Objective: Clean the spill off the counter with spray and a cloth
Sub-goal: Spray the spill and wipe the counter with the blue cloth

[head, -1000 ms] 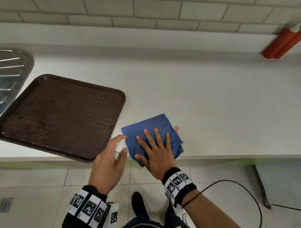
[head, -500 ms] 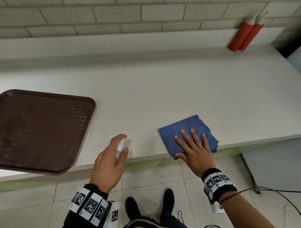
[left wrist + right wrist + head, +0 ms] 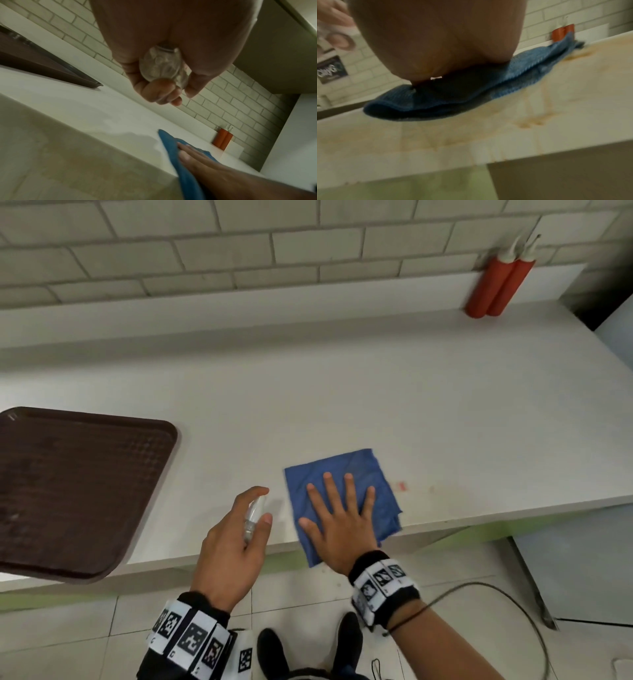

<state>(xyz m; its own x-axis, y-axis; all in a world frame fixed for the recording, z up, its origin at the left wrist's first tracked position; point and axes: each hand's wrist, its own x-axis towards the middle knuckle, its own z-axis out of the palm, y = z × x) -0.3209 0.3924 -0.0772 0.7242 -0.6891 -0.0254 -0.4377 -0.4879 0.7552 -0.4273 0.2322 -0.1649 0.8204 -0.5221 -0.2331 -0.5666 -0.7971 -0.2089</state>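
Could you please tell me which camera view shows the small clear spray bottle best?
The left wrist view: the spray bottle fills the centre, its clear body gripped by the left hand. The head view shows only its upper part between thumb and finger. The right wrist view catches a blurred scrap at the left edge.

A blue cloth point(image 3: 342, 484), folded into a rough square, is lying flat at the front edge of the white counter point(image 3: 342, 392), its near corner hanging over the lip. Just to its right, faint reddish spill marks point(image 3: 402, 486) are showing on the surface. A small clear spray bottle point(image 3: 252, 513) is sitting off the counter, left of the cloth, tilted with its top pointing away.
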